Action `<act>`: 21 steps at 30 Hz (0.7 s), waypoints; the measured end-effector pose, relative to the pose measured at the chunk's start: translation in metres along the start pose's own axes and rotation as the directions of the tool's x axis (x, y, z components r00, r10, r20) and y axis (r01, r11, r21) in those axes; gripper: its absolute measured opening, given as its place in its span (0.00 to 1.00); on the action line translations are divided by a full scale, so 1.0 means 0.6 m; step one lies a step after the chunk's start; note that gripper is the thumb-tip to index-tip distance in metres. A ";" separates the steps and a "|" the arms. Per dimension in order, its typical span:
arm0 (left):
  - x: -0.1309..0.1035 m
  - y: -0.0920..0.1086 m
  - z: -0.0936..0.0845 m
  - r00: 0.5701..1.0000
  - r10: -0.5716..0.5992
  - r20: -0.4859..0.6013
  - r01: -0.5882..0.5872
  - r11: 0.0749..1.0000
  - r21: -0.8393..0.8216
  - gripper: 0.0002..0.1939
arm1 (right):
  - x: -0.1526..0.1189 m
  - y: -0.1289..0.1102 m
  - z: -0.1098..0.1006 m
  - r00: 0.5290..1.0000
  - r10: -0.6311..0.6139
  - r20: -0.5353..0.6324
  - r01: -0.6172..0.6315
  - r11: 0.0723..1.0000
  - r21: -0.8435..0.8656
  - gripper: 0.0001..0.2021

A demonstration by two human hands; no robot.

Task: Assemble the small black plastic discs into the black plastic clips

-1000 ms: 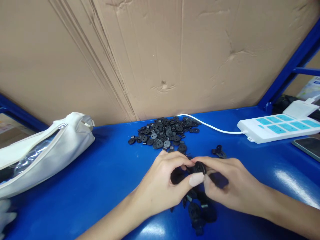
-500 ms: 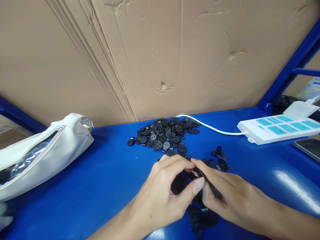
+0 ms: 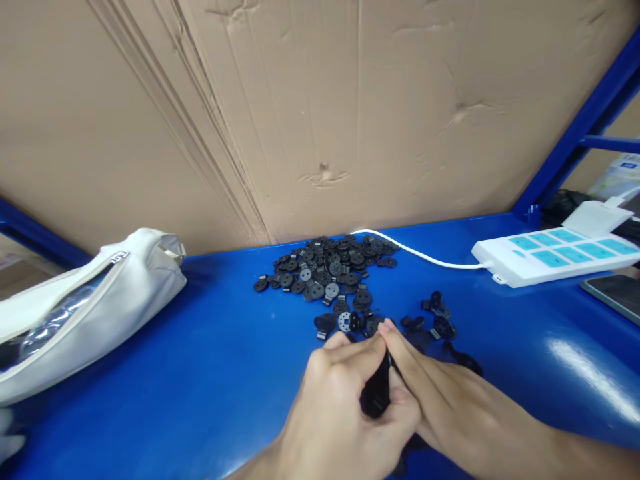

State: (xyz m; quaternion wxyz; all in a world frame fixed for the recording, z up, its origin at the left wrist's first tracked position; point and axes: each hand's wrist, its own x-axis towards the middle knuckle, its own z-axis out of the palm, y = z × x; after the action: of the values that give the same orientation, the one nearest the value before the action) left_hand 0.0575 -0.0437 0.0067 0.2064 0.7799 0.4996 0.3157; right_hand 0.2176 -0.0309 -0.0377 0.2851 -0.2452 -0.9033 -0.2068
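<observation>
My left hand and my right hand meet above the near part of the blue table, fingertips pressed together. Between them is a black plastic clip, largely covered by the fingers. Both hands appear closed on it. Just beyond the fingertips lie several loose round black clips with small holes and short tabs. More clips are scattered to the right of my fingers. Under my hands, other dark pieces show only in part. Farther back is a heap of the same black clips.
A pale pouch with an unfastened zip lies at left. On the right sit a white power strip with its cable and a phone. Cardboard stands behind the blue tabletop. A blurred grey object shows at lower left.
Both hands have turned and drawn closer together, moving slightly down. More loose clips beyond the fingertips now show. The heap, pouch and power strip are in the same places.
</observation>
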 end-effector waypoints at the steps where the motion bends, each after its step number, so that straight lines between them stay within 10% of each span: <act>1: -0.001 0.000 0.002 1.000 -0.018 -0.004 0.018 1.000 -0.009 0.07 | -0.001 -0.002 0.002 1.000 0.007 0.002 -0.007 1.000 -0.005 0.17; 21: 0.008 -0.014 0.004 0.998 -0.023 -0.065 0.014 0.990 -0.137 0.14 | -0.011 0.009 0.005 0.990 0.093 0.108 -0.111 0.978 0.179 0.30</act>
State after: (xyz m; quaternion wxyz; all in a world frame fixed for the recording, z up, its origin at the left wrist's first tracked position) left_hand 0.0552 -0.0357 0.0007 0.2455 0.7482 0.4905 0.3732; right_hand 0.2242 -0.0272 -0.0429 0.2718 -0.2738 -0.9177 -0.0951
